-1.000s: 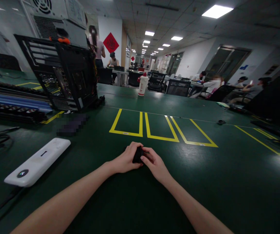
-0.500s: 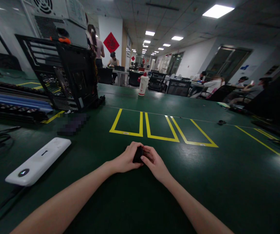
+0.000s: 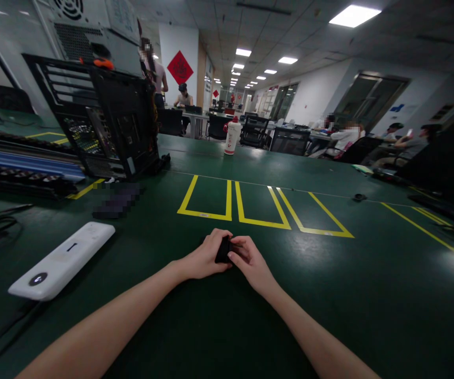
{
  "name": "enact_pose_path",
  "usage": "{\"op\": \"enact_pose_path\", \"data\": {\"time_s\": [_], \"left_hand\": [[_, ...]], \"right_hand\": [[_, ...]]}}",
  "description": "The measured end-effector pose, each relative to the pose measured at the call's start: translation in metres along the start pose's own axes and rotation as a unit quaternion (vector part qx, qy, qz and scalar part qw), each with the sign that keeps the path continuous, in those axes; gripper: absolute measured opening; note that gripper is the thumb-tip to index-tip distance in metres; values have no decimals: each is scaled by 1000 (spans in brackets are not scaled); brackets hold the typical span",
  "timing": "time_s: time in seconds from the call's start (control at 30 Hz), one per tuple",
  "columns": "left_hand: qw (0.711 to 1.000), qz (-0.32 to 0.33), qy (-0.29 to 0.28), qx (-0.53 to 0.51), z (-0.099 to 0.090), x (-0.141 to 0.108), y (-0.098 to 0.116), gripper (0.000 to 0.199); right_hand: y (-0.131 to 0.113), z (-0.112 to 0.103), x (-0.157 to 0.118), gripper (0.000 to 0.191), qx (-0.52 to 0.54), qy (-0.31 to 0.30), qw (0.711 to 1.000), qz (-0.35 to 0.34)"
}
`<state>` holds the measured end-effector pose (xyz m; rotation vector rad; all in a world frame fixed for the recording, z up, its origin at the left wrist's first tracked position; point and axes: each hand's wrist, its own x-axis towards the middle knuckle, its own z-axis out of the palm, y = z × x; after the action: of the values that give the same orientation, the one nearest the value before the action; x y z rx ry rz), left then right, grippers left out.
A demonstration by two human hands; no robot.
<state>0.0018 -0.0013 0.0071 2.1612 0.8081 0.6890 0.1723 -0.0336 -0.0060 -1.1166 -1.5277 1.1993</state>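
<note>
green table point(image 3: 369, 300), indistinct black object point(image 3: 222, 251)

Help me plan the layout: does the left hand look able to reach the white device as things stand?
Probably yes: only green tabletop shows between the left hand and the white device, though that hand is closed around a small black object.

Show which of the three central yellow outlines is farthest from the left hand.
The right outline; left outline and middle outline lie nearer the left hand.
</note>
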Motion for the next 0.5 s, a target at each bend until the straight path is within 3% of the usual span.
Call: {"op": "enact_pose_path", "data": {"time_s": [0.23, 0.37, 0.5], "left_hand": [[1000, 11, 0, 5, 0, -1, -1, 57], [1000, 20, 9, 12, 0, 0, -1, 58], [1000, 7, 2, 5, 1, 0, 0, 57]], "right_hand": [[-6, -1, -3, 24, 10, -40, 999, 8], [-2, -2, -1, 13, 36, -21, 999, -16], [-2, -2, 1, 18, 21, -5, 1000, 2]]}}
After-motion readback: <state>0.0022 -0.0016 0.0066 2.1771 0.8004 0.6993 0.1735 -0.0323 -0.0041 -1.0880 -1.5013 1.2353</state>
